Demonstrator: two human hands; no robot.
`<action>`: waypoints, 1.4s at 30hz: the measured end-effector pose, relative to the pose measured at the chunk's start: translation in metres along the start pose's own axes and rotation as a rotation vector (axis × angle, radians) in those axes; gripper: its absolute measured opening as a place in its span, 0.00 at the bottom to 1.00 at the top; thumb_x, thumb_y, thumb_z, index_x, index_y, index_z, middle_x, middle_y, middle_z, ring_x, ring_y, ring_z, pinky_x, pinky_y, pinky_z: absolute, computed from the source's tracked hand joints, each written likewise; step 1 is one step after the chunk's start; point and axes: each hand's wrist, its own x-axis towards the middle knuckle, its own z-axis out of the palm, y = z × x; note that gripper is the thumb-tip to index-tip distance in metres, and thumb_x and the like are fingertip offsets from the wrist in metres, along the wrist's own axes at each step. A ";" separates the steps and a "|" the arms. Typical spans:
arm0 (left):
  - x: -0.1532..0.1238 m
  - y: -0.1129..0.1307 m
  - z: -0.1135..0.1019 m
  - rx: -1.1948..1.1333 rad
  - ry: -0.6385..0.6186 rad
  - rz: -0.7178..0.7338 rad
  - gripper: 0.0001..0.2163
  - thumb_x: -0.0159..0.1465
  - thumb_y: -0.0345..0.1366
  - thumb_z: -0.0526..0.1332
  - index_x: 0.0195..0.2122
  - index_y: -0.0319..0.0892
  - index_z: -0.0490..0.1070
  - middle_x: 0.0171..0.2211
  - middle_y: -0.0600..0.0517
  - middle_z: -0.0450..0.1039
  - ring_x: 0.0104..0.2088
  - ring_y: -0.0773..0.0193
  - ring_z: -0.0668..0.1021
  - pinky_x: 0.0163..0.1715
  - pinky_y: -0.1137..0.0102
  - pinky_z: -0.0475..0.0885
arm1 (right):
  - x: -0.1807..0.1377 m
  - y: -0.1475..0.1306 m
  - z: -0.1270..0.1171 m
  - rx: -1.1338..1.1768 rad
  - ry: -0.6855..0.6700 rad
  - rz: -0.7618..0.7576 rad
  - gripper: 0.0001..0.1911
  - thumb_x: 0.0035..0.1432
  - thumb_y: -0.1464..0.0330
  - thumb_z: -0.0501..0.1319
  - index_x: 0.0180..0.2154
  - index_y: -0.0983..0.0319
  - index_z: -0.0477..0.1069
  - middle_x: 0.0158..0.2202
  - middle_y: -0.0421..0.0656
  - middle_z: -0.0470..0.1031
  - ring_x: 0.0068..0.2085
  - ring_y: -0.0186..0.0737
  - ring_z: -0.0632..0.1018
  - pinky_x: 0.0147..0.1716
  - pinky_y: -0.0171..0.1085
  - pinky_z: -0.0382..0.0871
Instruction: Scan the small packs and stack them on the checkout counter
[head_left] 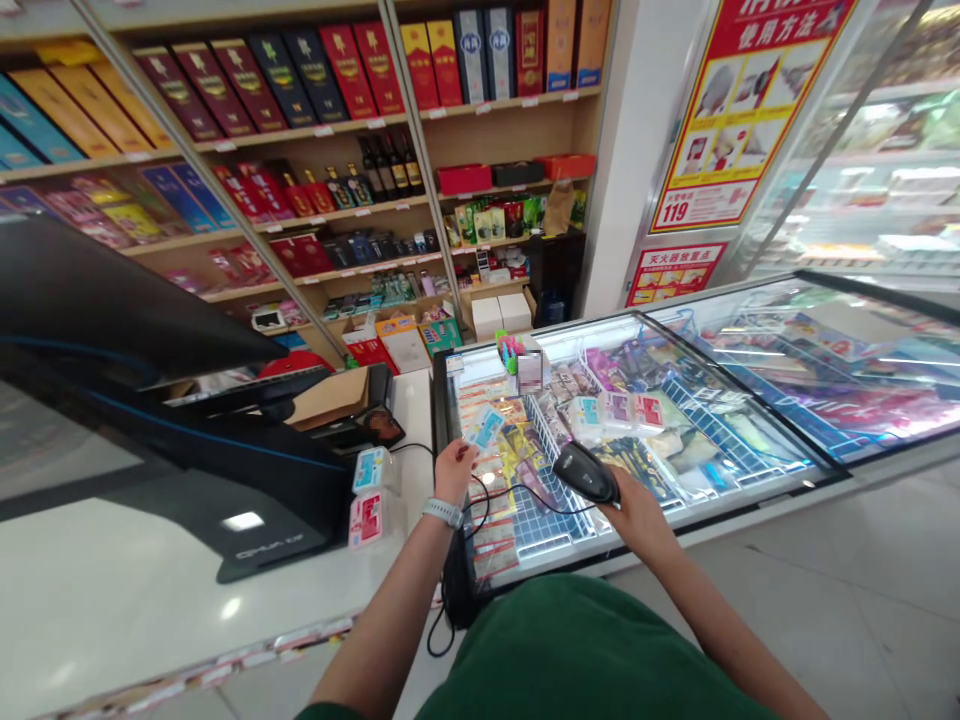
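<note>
My left hand (453, 474), with a watch on the wrist, is closed on a small clear plastic box with a blue label (485, 427), held above the left end of the glass-topped freezer (536, 578). My right hand (637, 510) grips a black barcode scanner (583, 473) by its handle; its head points left towards the box. A black cable (541, 498) runs from the scanner to the left. Three similar boxes lie in a row on the glass, one with a red label (648, 411). On the white counter sit a blue-labelled box (371, 469) and a red-labelled box (366, 518).
A large dark monitor (150, 430) stands on the counter (112, 590) at left. Near the freezer's back edge is a small stand with a printed card (530, 372). Shelves of boxed bottles (279, 85) line the wall. Another glass-topped freezer section (817, 350) extends right.
</note>
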 end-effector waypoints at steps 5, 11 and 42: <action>0.009 0.002 0.002 -0.025 -0.013 0.013 0.11 0.51 0.39 0.64 0.34 0.40 0.74 0.28 0.51 0.75 0.29 0.66 0.75 0.29 0.73 0.68 | 0.001 0.000 0.002 -0.023 0.020 0.017 0.20 0.52 0.71 0.56 0.49 0.62 0.66 0.45 0.50 0.75 0.47 0.51 0.76 0.46 0.47 0.70; 0.014 0.002 0.008 -0.052 -0.020 -0.007 0.12 0.49 0.39 0.66 0.34 0.40 0.75 0.27 0.52 0.75 0.29 0.64 0.76 0.30 0.71 0.69 | 0.003 -0.002 0.000 -0.014 0.032 0.054 0.21 0.52 0.71 0.56 0.50 0.61 0.65 0.45 0.49 0.74 0.48 0.51 0.75 0.47 0.47 0.69; 0.016 0.013 0.024 -0.030 -0.053 0.059 0.15 0.50 0.42 0.67 0.36 0.40 0.74 0.28 0.52 0.74 0.30 0.65 0.75 0.32 0.71 0.70 | 0.023 -0.014 0.004 -0.069 -0.035 -0.090 0.20 0.51 0.75 0.58 0.48 0.62 0.68 0.44 0.49 0.74 0.48 0.48 0.73 0.48 0.44 0.67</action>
